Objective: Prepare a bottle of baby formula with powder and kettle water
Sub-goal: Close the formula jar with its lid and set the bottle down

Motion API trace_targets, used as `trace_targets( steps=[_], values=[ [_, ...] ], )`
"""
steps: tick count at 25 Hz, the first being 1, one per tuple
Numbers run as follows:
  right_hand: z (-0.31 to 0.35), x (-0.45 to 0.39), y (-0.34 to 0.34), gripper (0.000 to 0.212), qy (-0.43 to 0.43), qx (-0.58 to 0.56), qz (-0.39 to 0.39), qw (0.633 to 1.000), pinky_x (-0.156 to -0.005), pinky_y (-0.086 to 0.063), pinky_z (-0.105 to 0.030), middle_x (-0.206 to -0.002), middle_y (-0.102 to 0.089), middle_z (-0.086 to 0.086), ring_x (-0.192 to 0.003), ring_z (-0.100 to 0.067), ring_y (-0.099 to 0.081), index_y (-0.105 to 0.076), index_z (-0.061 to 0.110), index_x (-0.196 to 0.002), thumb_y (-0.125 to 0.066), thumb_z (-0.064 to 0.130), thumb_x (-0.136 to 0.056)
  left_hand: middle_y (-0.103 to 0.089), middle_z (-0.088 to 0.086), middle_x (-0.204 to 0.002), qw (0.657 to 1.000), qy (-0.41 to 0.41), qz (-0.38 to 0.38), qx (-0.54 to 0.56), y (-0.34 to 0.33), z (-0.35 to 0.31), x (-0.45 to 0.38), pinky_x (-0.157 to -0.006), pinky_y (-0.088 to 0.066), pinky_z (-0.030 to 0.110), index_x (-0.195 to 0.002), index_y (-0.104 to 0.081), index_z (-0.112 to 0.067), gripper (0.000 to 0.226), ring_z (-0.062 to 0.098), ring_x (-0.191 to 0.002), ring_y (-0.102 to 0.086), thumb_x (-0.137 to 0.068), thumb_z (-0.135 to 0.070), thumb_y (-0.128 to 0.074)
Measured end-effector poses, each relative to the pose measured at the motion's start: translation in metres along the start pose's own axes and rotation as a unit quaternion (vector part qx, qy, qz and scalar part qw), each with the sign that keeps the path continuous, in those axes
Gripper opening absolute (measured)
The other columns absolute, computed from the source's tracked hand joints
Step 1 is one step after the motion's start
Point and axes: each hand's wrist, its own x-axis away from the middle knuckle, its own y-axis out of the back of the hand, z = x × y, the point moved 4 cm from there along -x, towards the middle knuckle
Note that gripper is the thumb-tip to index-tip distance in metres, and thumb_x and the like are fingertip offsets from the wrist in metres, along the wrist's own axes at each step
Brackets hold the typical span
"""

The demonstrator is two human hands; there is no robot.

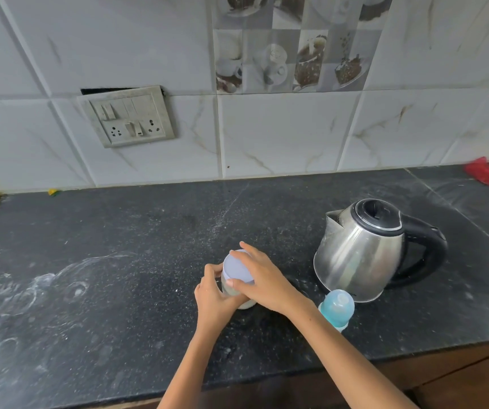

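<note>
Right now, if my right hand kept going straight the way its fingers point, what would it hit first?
Nothing close: past the jar lid that the right hand grips, the line runs over bare countertop toward the left backsplash; depth is uncertain.

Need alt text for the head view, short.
Both hands grip a clear jar of white powder on a dark counter: left hand on its body, right hand on its pale lid. Steel kettle and blue baby bottle stand right.
</note>
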Motion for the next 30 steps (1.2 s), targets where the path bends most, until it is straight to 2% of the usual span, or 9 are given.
trace_targets(
  steps=[4, 7, 10, 12, 16, 18, 21, 26, 30],
  values=[
    [0.000, 0.004, -0.017, 0.056, 0.039, 0.051, -0.055, 0.996, -0.110, -0.039, -0.040, -0.154, -0.018, -0.004, -0.139, -0.025, -0.021, -0.028, 0.017, -0.148, -0.047, 0.037, -0.099, -0.064, -0.010, -0.088, 0.999, -0.017, -0.042, 0.008, -0.002, -0.003, 0.004, -0.072, -0.051, 0.050, -0.094, -0.045, -0.038, 0.042, 0.014, -0.080, -0.061, -0.058, -0.042, -0.066],
    [0.005, 0.004, -0.027, 0.054, 0.007, 0.091, -0.125, 0.988, -0.105, -0.043, -0.039, -0.150, -0.025, -0.010, -0.130, -0.028, -0.032, -0.032, 0.013, -0.144, -0.037, 0.041, -0.098, -0.063, -0.009, -0.089, 0.999, -0.018, -0.050, 0.012, -0.005, 0.003, 0.005, -0.072, -0.050, 0.054, -0.093, -0.043, -0.039, 0.040, 0.024, -0.080, -0.059, -0.063, -0.039, -0.069],
    [0.009, 0.003, -0.030, 0.064, -0.030, 0.117, -0.133, 0.984, -0.103, -0.044, -0.040, -0.149, -0.027, -0.013, -0.125, -0.030, -0.036, -0.033, 0.011, -0.143, -0.023, 0.049, -0.091, -0.063, -0.010, -0.088, 0.998, -0.030, -0.054, 0.009, -0.006, 0.006, 0.005, -0.074, -0.049, 0.057, -0.092, -0.042, -0.037, 0.038, 0.020, -0.078, -0.059, -0.066, -0.036, -0.071],
    [0.009, 0.003, -0.028, 0.061, -0.033, 0.115, -0.112, 0.986, -0.105, -0.041, -0.043, -0.151, -0.027, -0.014, -0.127, -0.031, -0.036, -0.034, 0.010, -0.143, -0.030, 0.048, -0.095, -0.063, -0.011, -0.088, 0.997, -0.039, -0.061, 0.010, -0.005, 0.003, 0.006, -0.077, -0.048, 0.057, -0.095, -0.044, -0.033, 0.038, 0.014, -0.080, -0.060, -0.065, -0.040, -0.068],
    [0.006, 0.007, 0.001, 0.063, -0.030, 0.018, 0.000, 0.999, -0.118, -0.018, -0.039, -0.163, -0.009, -0.013, -0.148, -0.030, -0.014, -0.028, 0.010, -0.149, -0.052, 0.037, -0.098, -0.060, -0.012, -0.099, 0.996, -0.046, -0.046, -0.064, -0.002, -0.002, 0.008, -0.096, -0.038, 0.050, -0.102, -0.048, -0.024, 0.053, -0.006, -0.092, -0.050, -0.061, -0.054, -0.063],
    [-0.002, 0.022, 0.028, 0.056, -0.030, 0.011, 0.012, 0.999, -0.115, -0.025, -0.038, -0.160, -0.021, -0.010, -0.146, -0.026, -0.025, -0.037, 0.011, -0.146, -0.055, 0.032, -0.097, -0.059, -0.004, -0.117, 0.990, -0.042, -0.038, -0.128, 0.000, -0.003, 0.010, -0.104, -0.032, 0.045, -0.115, -0.050, -0.020, 0.074, 0.009, -0.110, -0.051, -0.059, -0.064, -0.071],
    [-0.021, 0.053, 0.071, 0.041, -0.008, 0.107, 0.009, 0.994, -0.103, -0.043, -0.034, -0.137, -0.055, -0.004, -0.124, -0.020, -0.053, -0.057, 0.014, -0.132, -0.059, 0.032, -0.095, -0.049, 0.004, -0.141, 0.976, -0.071, -0.052, -0.198, 0.004, -0.013, 0.011, -0.109, -0.026, 0.042, -0.137, -0.044, -0.015, 0.091, 0.026, -0.131, -0.040, -0.063, -0.053, -0.081],
    [-0.049, 0.109, 0.113, 0.044, -0.083, 0.110, 0.068, 0.988, -0.092, -0.048, -0.031, -0.122, -0.063, 0.009, -0.110, -0.011, -0.057, -0.065, 0.024, -0.121, -0.072, 0.042, -0.081, -0.049, 0.015, -0.142, 0.921, -0.231, -0.077, -0.303, 0.000, -0.030, 0.014, -0.105, -0.032, 0.051, -0.114, -0.069, -0.016, 0.043, 0.033, -0.131, -0.045, -0.085, -0.046, -0.058],
    [-0.071, 0.119, 0.103, 0.051, -0.094, 0.091, 0.037, 0.991, -0.088, -0.054, -0.040, -0.116, -0.064, 0.004, -0.106, -0.017, -0.058, -0.067, 0.027, -0.120, -0.082, 0.021, -0.072, -0.053, 0.019, -0.137, 0.902, -0.262, -0.087, -0.332, -0.004, -0.032, 0.017, -0.104, -0.030, 0.048, -0.105, -0.074, -0.014, 0.037, 0.032, -0.129, -0.049, -0.090, -0.036, -0.048]
  ],
)
